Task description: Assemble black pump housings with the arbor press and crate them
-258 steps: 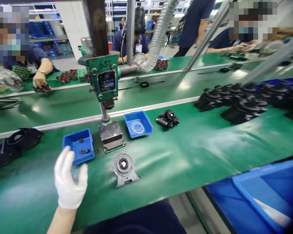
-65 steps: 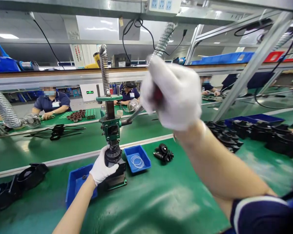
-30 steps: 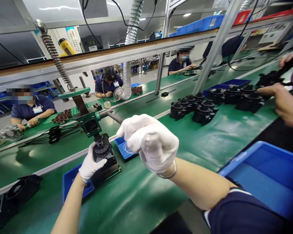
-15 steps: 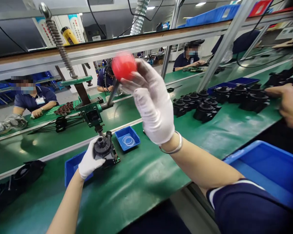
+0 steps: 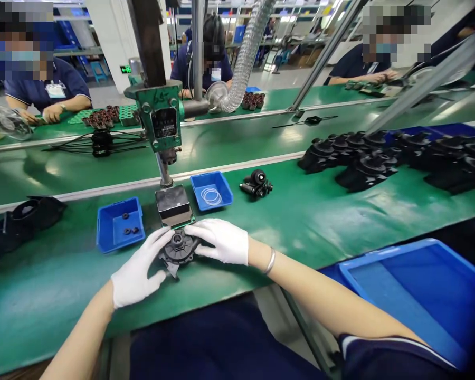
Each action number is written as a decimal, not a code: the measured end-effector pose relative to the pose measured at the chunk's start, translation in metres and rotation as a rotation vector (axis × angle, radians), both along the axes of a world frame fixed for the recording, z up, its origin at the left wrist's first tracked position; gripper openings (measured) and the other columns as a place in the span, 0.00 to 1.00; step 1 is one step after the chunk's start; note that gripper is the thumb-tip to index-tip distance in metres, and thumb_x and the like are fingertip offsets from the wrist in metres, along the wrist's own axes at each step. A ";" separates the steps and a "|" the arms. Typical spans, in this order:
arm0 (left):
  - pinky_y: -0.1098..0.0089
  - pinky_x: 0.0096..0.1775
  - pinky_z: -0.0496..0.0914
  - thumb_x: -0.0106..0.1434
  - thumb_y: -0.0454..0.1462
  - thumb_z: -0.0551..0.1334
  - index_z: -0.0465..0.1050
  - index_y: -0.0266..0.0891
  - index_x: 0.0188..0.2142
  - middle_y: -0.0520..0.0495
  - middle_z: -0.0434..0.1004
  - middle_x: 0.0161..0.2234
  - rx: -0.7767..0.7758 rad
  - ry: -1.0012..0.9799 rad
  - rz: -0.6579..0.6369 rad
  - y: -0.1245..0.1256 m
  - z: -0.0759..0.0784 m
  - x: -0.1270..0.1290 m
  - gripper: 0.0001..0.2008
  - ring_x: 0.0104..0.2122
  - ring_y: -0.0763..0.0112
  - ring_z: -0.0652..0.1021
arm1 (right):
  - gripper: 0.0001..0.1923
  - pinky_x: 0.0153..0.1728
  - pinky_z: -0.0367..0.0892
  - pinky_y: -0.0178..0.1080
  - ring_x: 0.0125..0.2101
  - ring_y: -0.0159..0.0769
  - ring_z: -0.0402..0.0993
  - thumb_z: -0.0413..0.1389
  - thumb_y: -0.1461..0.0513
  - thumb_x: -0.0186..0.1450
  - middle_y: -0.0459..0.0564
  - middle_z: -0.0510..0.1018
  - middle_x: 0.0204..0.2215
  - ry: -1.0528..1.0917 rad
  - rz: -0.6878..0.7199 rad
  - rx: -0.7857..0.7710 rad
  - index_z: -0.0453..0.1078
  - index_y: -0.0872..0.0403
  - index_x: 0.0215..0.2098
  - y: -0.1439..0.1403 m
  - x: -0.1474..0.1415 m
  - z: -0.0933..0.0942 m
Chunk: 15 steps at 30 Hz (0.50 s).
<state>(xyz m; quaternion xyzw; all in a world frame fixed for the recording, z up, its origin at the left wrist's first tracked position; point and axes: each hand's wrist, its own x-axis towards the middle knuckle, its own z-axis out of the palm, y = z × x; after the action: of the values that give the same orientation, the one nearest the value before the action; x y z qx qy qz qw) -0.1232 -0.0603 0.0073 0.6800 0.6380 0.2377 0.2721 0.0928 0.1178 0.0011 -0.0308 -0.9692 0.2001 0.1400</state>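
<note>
Both my white-gloved hands hold a dark round pump part (image 5: 178,249) just above the green mat near the front edge. My left hand (image 5: 136,269) grips its left side and my right hand (image 5: 221,241) covers its right side. Directly behind the part stands the green hand press (image 5: 160,119) with its grey block base (image 5: 173,206). Left of the base is a blue tray (image 5: 119,228) with small black rings. On the right a second blue tray (image 5: 212,189) holds white O-rings.
A black pump part (image 5: 256,184) lies right of the O-ring tray. Many black housings (image 5: 364,158) crowd the right of the belt, more black parts (image 5: 19,221) at the left. A large blue bin (image 5: 411,290) sits at lower right. Other workers sit across the belt.
My right hand let go of the press's red-knobbed lever and came down. My left hand brought the black part off the press base toward me; both hands now hold it.
</note>
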 end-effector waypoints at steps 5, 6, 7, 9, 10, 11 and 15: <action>0.48 0.59 0.64 0.49 0.46 0.72 0.43 0.46 0.68 0.37 0.57 0.61 -0.081 0.231 0.137 -0.003 0.001 0.016 0.54 0.59 0.45 0.66 | 0.28 0.38 0.68 0.43 0.38 0.41 0.71 0.47 0.50 0.71 0.55 0.75 0.40 -0.065 0.031 0.141 0.57 0.54 0.64 0.001 -0.002 0.003; 0.48 0.58 0.65 0.49 0.46 0.72 0.43 0.46 0.68 0.37 0.60 0.59 -0.094 0.237 0.154 -0.002 -0.003 0.018 0.54 0.57 0.45 0.68 | 0.28 0.36 0.68 0.42 0.36 0.41 0.70 0.47 0.49 0.71 0.54 0.75 0.38 -0.065 0.022 0.170 0.56 0.54 0.65 0.000 -0.002 0.003; 0.49 0.57 0.65 0.50 0.46 0.71 0.42 0.46 0.68 0.37 0.63 0.57 -0.106 0.236 0.164 -0.002 -0.006 0.020 0.54 0.56 0.46 0.69 | 0.28 0.34 0.67 0.41 0.34 0.40 0.69 0.46 0.49 0.72 0.54 0.74 0.36 -0.059 0.011 0.195 0.56 0.54 0.65 -0.001 -0.001 0.002; 0.49 0.56 0.66 0.50 0.46 0.72 0.41 0.46 0.68 0.39 0.66 0.53 -0.127 0.231 0.182 -0.002 -0.012 0.021 0.54 0.54 0.47 0.71 | 0.28 0.32 0.65 0.39 0.32 0.40 0.68 0.44 0.49 0.72 0.52 0.73 0.35 -0.043 -0.010 0.226 0.56 0.54 0.65 -0.004 0.000 -0.001; 0.50 0.55 0.67 0.50 0.46 0.72 0.41 0.47 0.68 0.40 0.67 0.51 -0.133 0.233 0.193 -0.002 -0.013 0.021 0.54 0.53 0.48 0.71 | 0.28 0.31 0.64 0.39 0.32 0.39 0.67 0.43 0.49 0.72 0.52 0.73 0.34 -0.033 -0.018 0.232 0.56 0.53 0.65 -0.005 0.000 -0.003; 0.50 0.55 0.67 0.50 0.46 0.72 0.42 0.48 0.68 0.40 0.67 0.51 -0.137 0.236 0.202 -0.002 -0.014 0.021 0.54 0.52 0.48 0.72 | 0.28 0.31 0.63 0.39 0.31 0.39 0.67 0.43 0.49 0.72 0.51 0.73 0.34 -0.024 -0.025 0.234 0.56 0.53 0.65 -0.006 0.000 -0.005; 0.50 0.54 0.68 0.50 0.47 0.72 0.45 0.49 0.67 0.41 0.67 0.50 -0.133 0.244 0.230 -0.001 -0.012 0.022 0.52 0.52 0.48 0.72 | 0.28 0.30 0.63 0.38 0.31 0.38 0.66 0.42 0.49 0.73 0.51 0.73 0.34 -0.026 -0.035 0.222 0.55 0.52 0.65 -0.007 -0.002 -0.010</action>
<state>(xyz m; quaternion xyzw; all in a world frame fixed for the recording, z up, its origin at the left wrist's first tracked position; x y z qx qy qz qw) -0.1009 -0.0612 -0.0042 0.6069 0.7541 0.1403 0.2082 0.0907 0.1110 -0.0085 -0.0344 -0.9865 0.0885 0.1333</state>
